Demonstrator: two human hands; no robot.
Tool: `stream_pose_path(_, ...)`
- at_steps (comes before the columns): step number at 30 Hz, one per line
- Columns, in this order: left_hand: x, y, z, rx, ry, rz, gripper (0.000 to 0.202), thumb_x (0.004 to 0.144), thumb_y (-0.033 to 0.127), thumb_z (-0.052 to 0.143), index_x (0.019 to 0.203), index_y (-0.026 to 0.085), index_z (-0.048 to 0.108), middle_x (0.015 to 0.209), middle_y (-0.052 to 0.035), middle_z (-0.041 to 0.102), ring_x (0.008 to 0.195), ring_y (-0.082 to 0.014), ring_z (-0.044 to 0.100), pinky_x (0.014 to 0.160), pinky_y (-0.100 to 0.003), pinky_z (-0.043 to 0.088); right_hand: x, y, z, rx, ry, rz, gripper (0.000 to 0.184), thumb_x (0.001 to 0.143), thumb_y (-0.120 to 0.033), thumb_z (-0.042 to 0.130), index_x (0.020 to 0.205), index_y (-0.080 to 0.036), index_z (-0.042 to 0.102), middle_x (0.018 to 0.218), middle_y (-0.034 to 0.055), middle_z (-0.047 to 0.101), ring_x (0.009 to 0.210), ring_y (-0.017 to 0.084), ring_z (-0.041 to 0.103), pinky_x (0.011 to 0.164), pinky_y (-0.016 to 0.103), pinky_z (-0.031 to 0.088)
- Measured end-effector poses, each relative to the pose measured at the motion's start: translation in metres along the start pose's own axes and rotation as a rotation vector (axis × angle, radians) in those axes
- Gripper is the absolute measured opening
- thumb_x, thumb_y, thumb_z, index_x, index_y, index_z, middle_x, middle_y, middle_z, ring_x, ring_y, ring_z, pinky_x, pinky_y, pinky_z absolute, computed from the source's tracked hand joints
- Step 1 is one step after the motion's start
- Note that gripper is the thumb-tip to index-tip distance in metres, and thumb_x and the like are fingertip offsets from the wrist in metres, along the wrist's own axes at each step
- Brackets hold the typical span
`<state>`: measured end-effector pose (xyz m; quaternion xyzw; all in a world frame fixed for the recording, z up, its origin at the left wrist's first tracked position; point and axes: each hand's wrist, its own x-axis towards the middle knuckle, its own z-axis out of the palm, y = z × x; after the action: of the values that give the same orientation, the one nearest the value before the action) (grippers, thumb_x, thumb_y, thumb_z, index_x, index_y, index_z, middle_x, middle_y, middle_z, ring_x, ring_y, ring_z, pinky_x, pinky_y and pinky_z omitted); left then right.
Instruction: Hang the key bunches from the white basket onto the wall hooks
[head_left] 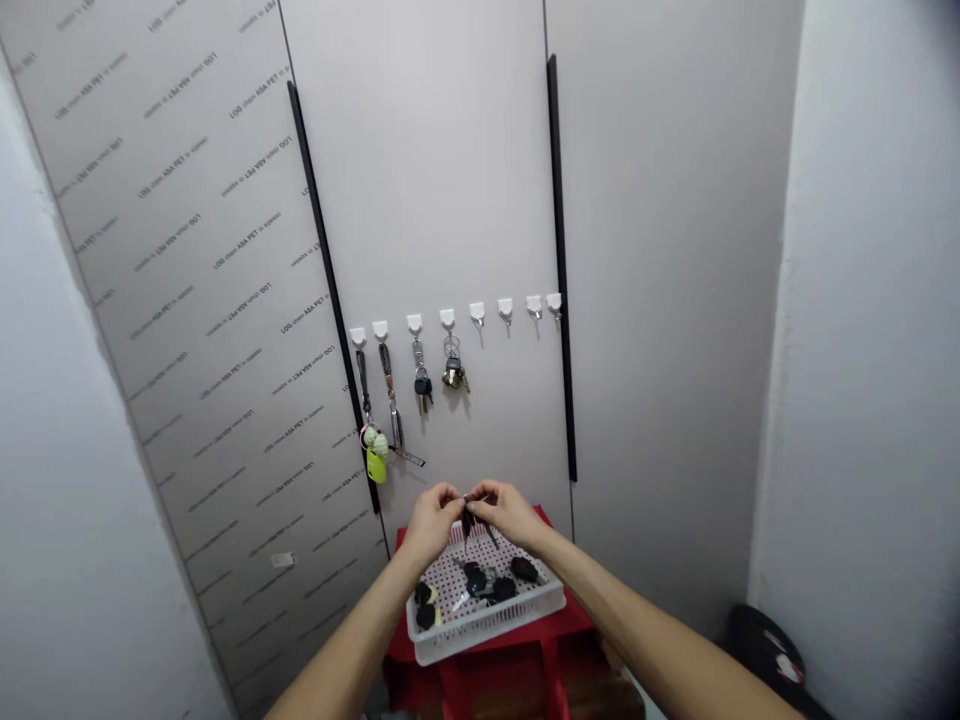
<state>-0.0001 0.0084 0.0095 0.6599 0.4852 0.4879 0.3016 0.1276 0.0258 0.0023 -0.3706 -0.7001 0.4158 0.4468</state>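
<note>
White basket (495, 618) | dark keys (523, 570) inside | held keys (467, 522): left grip (430, 520), right grip (513, 512)

The head camera looks forward and down at both hands (430, 524) (515, 516).

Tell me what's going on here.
A person's left hand and right hand together hold a small dark bunch, apparently keys, above a white basket on a red stand. Other dark pieces lie in the basket. Ahead, key sets hang from the four leftmost white hooks.

Soft, dim-ish light w/ faint shadows on panel (435, 210), top-R corner v. dark.
</note>
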Motion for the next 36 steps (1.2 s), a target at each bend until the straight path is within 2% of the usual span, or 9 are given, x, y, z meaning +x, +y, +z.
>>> stream_pose_path(5, 0.0, -0.002, -0.001, -0.066, -0.002, -0.033, 0.011, 0.058, 0.024, 0.044, 0.053, 0.014, 0.043, 0.048, 0.0044, 0.041, 0.048, -0.007, 0.038, 0.049, -0.019, 0.032, 0.0, 0.004, -0.002, -0.067, -0.043, -0.156, 0.021, 0.064, -0.028, 0.044, 0.068, -0.014, 0.058, 0.066, 0.0017, 0.056, 0.066, 0.011, 0.049, 0.064, 0.024, 0.036)
stream_pose_path(8, 0.001, -0.001, -0.001, -0.115, -0.02, -0.033, 0.01, 0.058, 0.024, 0.044, 0.054, 0.014, 0.042, 0.048, 0.0044, 0.042, 0.049, -0.007, 0.039, 0.049, -0.019, 0.033, -0.001, 0.003, -0.003, -0.055, -0.061, -0.214, 0.024, 0.067, -0.032, 0.041, 0.066, -0.014, 0.058, 0.066, 0.0014, 0.056, 0.066, 0.011, 0.048, 0.065, 0.023, 0.036)
stream_pose_path(13, 0.003, 0.004, -0.002, -0.089, 0.033, -0.011, 0.01, 0.058, 0.023, 0.044, 0.054, 0.014, 0.044, 0.048, 0.0047, 0.042, 0.048, -0.0065, 0.037, 0.048, -0.018, 0.031, -0.003, -0.005, 0.001, 0.065, -0.091, -0.139, 0.027, 0.067, -0.037, 0.041, 0.066, -0.013, 0.054, 0.056, -0.0016, 0.05, 0.053, 0.008, 0.044, 0.054, 0.02, 0.036)
stream_pose_path(17, 0.004, 0.012, -0.002, -0.073, 0.089, -0.012, 0.011, 0.057, 0.024, 0.045, 0.052, 0.013, 0.045, 0.047, 0.005, 0.041, 0.046, -0.006, 0.036, 0.047, -0.018, 0.03, -0.002, -0.012, 0.005, 0.125, -0.024, -0.101, 0.027, 0.064, -0.039, 0.042, 0.061, -0.013, 0.05, 0.051, -0.0034, 0.045, 0.049, 0.006, 0.04, 0.05, 0.019, 0.034)
stream_pose_path(22, 0.007, 0.026, 0.0, -0.217, 0.081, -0.076, 0.012, 0.057, 0.025, 0.047, 0.056, 0.013, 0.045, 0.048, 0.005, 0.042, 0.045, -0.0052, 0.038, 0.046, -0.018, 0.031, 0.004, -0.02, 0.006, 0.243, 0.053, -0.046, 0.026, 0.061, -0.039, 0.044, 0.058, -0.013, 0.047, 0.048, -0.0047, 0.04, 0.045, 0.005, 0.036, 0.045, 0.018, 0.031)
stream_pose_path(25, 0.011, 0.035, 0.0, -0.279, 0.07, -0.116, 0.014, 0.057, 0.026, 0.048, 0.061, 0.014, 0.046, 0.053, 0.004, 0.046, 0.047, -0.0057, 0.041, 0.045, -0.017, 0.033, 0.015, -0.026, 0.0, 0.258, 0.133, -0.016, 0.026, 0.058, -0.039, 0.046, 0.058, -0.013, 0.047, 0.046, -0.0053, 0.038, 0.042, 0.004, 0.034, 0.04, 0.017, 0.029)
stream_pose_path(28, 0.022, 0.047, 0.001, -0.236, 0.078, -0.094, 0.013, 0.058, 0.022, 0.048, 0.068, 0.014, 0.047, 0.059, 0.0017, 0.05, 0.051, -0.0066, 0.045, 0.045, -0.017, 0.033, 0.032, -0.037, -0.011, 0.253, 0.221, -0.027, 0.025, 0.057, -0.037, 0.046, 0.061, -0.013, 0.049, 0.046, -0.0048, 0.04, 0.04, 0.004, 0.034, 0.038, 0.016, 0.028)
stream_pose_path(36, 0.079, 0.092, 0.003, 0.08, 0.162, 0.161, 0.037, 0.06, 0.013, 0.046, 0.097, 0.016, 0.041, 0.08, -0.0045, 0.055, 0.06, -0.0102, 0.05, 0.058, -0.023, 0.037, 0.098, -0.096, -0.051, 0.131, 0.427, -0.157, 0.023, 0.061, -0.032, 0.041, 0.068, -0.013, 0.051, 0.055, -0.0014, 0.048, 0.045, 0.005, 0.041, 0.04, 0.016, 0.034)
